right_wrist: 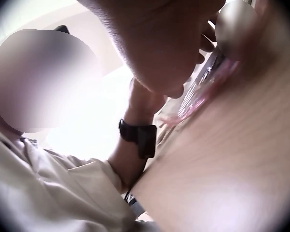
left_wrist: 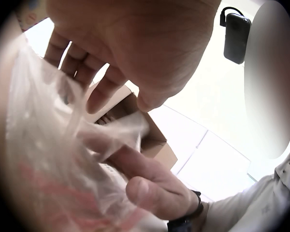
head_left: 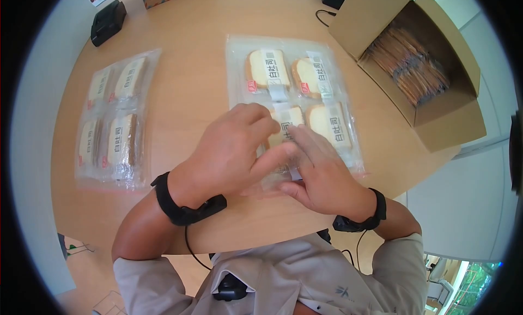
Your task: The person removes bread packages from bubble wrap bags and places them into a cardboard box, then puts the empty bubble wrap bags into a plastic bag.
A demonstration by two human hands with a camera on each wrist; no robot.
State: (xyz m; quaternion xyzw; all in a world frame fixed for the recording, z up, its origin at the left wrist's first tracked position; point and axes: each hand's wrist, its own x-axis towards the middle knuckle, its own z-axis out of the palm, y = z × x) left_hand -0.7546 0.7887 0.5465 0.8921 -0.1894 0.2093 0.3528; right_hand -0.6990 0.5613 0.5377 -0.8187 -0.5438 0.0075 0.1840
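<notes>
Beige shirt [head_left: 272, 277], dark leaf print [head_left: 342, 291] (small), black wristbands [head_left: 165, 199], black cables [head_left: 188, 243].

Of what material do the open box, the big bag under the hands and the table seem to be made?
Open box: matte brown cardboard; stiff folded flaps show it.
Big bag: clear, glossy plastic film; it wrinkles, and bread slices show through.
Table: satin, pale wood tone; perhaps laminate, perhaps real wood.
</notes>
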